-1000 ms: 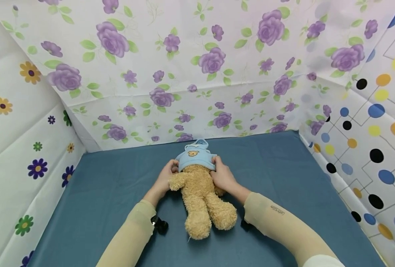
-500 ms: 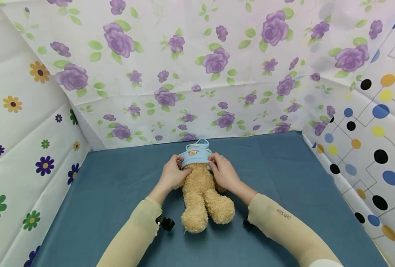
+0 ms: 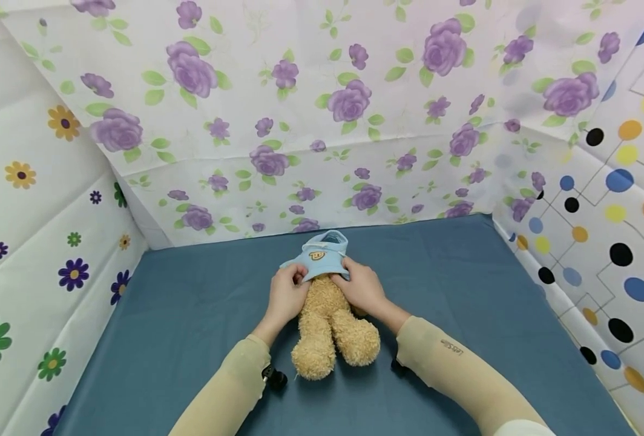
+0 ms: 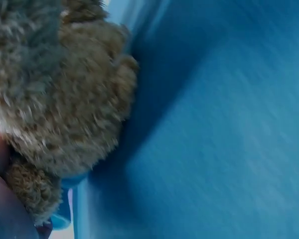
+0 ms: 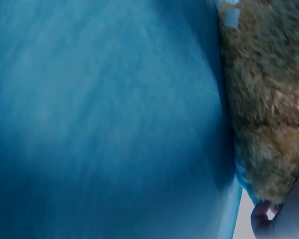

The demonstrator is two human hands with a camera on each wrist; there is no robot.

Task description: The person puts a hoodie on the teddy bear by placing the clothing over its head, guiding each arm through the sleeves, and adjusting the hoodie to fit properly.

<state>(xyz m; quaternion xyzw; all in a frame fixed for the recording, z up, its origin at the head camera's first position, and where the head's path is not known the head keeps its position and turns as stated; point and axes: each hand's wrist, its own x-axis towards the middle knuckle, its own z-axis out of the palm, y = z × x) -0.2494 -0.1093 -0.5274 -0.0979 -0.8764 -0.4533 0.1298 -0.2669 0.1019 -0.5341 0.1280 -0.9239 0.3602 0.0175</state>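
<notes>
A tan plush teddy bear (image 3: 324, 306) lies on its back, legs toward me, its head hidden under a light blue hoodie (image 3: 327, 264) with a small animal face on the front. My left hand (image 3: 287, 292) pinches the hoodie's hem at the left, thumb against the bear's side. At the right of the hem, my right hand (image 3: 362, 286) grips the cloth, fingers over its edge. The neck hole gapes at the far end. Curly fur fills much of the left wrist view, with my left fingers (image 4: 7, 209) at the lower corner.
Everything lies on a blue cloth-covered table (image 3: 202, 327). A floral curtain (image 3: 300, 121) rises along the back edge, with patterned sheets at left (image 3: 33, 230) and right (image 3: 600, 254). Dark wrist cameras hang under both sleeved forearms.
Both hands have shifted inward along the hem, the left the most. The hoodie's neck hole now faces me more widely. The bear's arm at the left has gone out of sight.
</notes>
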